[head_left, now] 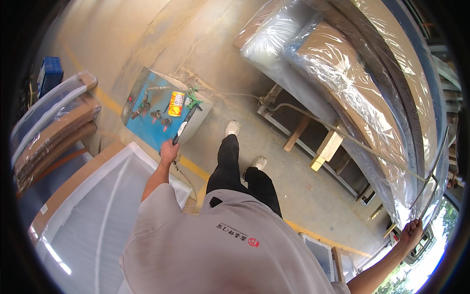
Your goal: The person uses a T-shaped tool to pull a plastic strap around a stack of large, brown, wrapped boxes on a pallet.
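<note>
My left hand (pixel 169 150) is stretched forward and grips the dark handle of a long tool (pixel 186 122) with a green fitting at its far end. The tool reaches over a blue box (pixel 147 128) whose top carries small valves and a yellow can (pixel 176 104). My right hand (pixel 411 232) is flung out to the lower right. Its fingers are curled around a thin grey line (pixel 425 196) at the edge of a tall plastic-wrapped stack (pixel 352 93). Whether that line is a hose or a rod I cannot tell.
A large white plastic-covered panel (pixel 103 210) on cardboard lies at my left. Wrapped brown boards (pixel 54 127) and a blue crate (pixel 50 73) sit further left. The tall stack rests on wooden blocks (pixel 327 149). My legs stand on a concrete floor (pixel 274 161) with yellow lines.
</note>
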`<state>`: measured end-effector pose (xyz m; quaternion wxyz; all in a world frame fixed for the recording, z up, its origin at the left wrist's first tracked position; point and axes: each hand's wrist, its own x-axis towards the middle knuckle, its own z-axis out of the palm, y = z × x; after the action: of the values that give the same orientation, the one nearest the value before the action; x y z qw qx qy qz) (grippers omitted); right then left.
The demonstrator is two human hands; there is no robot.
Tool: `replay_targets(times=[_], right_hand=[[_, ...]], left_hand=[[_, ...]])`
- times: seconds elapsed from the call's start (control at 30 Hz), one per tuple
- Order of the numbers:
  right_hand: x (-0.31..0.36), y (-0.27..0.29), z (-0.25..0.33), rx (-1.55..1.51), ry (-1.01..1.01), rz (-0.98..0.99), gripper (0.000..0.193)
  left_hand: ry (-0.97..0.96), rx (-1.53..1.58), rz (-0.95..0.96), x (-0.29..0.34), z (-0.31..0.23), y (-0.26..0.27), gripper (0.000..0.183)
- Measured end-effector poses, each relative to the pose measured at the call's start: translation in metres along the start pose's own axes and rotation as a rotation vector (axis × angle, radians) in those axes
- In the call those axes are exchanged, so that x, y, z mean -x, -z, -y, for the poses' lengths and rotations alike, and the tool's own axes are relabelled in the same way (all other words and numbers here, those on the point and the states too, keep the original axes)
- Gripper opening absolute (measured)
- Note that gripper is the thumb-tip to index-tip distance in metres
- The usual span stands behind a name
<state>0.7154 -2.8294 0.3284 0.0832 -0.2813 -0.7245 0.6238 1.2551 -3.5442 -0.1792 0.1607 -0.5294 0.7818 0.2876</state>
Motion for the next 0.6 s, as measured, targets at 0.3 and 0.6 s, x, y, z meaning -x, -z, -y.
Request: replay_targets(times=[0.3, 0.6], right_hand=[[-0.011, 0.03, -0.007, -0.043, 0.048, 0.221, 0.019], [-0.032, 0.04, -0.023, -0.295, 0.06, 0.545, 0.012]], left_hand=[[0.014, -0.053, 0.026, 0.047, -0.027, -0.04, 0.036], [-0.073, -0.121, -0.026, 0.073, -0.033, -0.073, 0.036]])
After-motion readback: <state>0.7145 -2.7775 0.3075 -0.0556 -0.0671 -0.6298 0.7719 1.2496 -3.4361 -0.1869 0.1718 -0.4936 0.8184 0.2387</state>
